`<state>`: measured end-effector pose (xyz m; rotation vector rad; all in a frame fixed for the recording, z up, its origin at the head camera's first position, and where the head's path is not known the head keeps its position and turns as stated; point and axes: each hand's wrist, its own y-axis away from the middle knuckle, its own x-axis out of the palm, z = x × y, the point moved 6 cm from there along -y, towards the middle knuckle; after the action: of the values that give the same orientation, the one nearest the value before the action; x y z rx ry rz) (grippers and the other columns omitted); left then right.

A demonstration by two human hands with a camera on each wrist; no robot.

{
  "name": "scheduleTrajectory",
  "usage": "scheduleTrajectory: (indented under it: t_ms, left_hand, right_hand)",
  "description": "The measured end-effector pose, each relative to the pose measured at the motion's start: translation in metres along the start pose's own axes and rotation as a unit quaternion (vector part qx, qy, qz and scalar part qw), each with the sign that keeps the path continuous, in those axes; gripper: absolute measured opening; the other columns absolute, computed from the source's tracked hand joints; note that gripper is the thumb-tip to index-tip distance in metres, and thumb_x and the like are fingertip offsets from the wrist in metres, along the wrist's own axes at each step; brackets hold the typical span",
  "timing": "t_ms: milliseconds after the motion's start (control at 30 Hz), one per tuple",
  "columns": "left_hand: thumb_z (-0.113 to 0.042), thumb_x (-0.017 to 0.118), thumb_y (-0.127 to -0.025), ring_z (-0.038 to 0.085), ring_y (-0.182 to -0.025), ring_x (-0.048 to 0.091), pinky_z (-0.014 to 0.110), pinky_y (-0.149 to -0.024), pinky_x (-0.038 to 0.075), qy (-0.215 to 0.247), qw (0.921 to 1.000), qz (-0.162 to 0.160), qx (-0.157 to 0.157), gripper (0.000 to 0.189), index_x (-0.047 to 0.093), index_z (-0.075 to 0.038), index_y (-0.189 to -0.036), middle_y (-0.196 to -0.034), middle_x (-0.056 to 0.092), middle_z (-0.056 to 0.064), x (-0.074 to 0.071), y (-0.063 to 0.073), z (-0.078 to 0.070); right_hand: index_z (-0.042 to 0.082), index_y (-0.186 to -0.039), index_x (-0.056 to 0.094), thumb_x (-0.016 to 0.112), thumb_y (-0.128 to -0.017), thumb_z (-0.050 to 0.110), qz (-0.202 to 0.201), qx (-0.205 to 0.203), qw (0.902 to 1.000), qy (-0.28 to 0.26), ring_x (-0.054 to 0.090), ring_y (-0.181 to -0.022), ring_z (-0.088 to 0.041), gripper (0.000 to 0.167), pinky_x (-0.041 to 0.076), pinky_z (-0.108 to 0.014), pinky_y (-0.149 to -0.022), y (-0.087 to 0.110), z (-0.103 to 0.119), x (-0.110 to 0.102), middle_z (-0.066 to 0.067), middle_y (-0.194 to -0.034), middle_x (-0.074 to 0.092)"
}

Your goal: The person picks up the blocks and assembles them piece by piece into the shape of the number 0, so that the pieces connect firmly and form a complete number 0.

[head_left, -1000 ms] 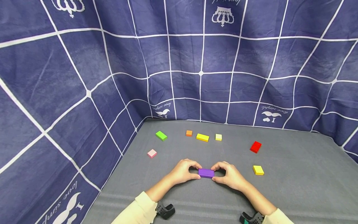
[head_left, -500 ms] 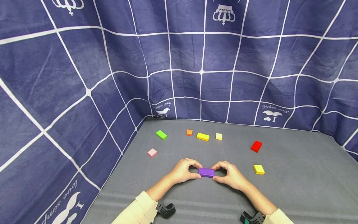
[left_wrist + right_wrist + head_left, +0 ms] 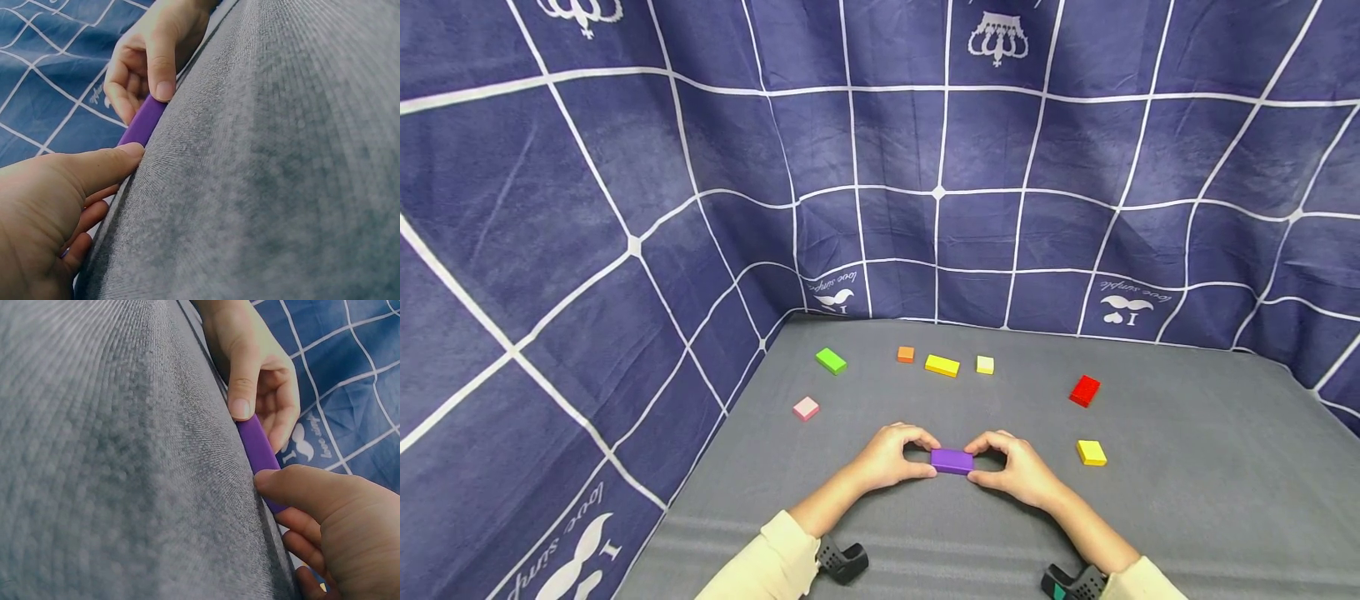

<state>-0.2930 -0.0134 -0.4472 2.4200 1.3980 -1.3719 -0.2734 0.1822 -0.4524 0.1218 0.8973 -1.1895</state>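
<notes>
A small purple rectangular block [image 3: 952, 462] lies on the grey cloth at the near middle of the head view. My left hand [image 3: 889, 459] pinches its left end between thumb and fingers. At the opposite end, my right hand [image 3: 1017, 472] pinches it the same way. Both wrist views show the purple block [image 3: 143, 121] spanning the space between the two thumbs, its long side facing me. In the right wrist view the right thumb [image 3: 275, 480] presses the block's near side. Part of each hand's fingers is hidden behind the block.
Beyond the hands lie a pink block [image 3: 806, 408], a green block [image 3: 831, 361], an orange block [image 3: 906, 355], a long yellow block [image 3: 942, 366] and a pale yellow block [image 3: 985, 365]. To the right are a red block [image 3: 1085, 391] and a yellow block [image 3: 1092, 452]. A blue curtain [image 3: 895, 225] hangs behind.
</notes>
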Motion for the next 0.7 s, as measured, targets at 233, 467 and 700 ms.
scheduleTrajectory:
  t_ms: [233, 467, 700]
  left_hand:
    - [-0.018, 0.085, -0.074, 0.013, -0.09, 0.063, 0.026, -0.083, 0.047, -0.001, 1.0, -0.001, 0.005, 0.03, 0.073, -0.01, -0.101, -0.094, 0.072, -0.001, -0.0001, 0.0007, -0.0003]
    - [-0.02, 0.085, -0.075, 0.009, -0.091, 0.062, 0.026, -0.086, 0.046, 0.002, 0.9999, 0.002, 0.012, 0.031, 0.073, -0.012, -0.102, -0.095, 0.072, -0.003, 0.0033, 0.0013, 0.0047]
    - [-0.022, 0.081, -0.079, 0.008, -0.092, 0.061, 0.026, -0.087, 0.046, 0.017, 0.9997, 0.02, -0.001, 0.029, 0.072, -0.012, -0.104, -0.096, 0.07, -0.003, 0.0014, -0.0025, 0.0055]
  right_hand:
    - [0.021, -0.097, 0.071, 0.086, -0.074, 0.018, -0.005, -0.005, 1.0, 0.005, 0.06, -0.09, -0.014, 0.028, 0.048, -0.032, -0.079, 0.0001, -0.001, 0.0004, 0.01, -0.095, 0.065]
    - [0.022, -0.098, 0.071, 0.086, -0.073, 0.017, -0.006, -0.001, 1.0, -0.002, 0.059, -0.091, -0.009, 0.029, 0.049, -0.031, -0.08, 0.0008, -0.0047, 0.0027, 0.011, -0.096, 0.065]
    - [0.019, -0.099, 0.071, 0.086, -0.074, 0.017, -0.006, -0.007, 0.9999, -0.013, 0.06, -0.09, -0.014, 0.029, 0.048, -0.031, -0.08, -0.0012, -0.0034, 0.0016, 0.007, -0.095, 0.066]
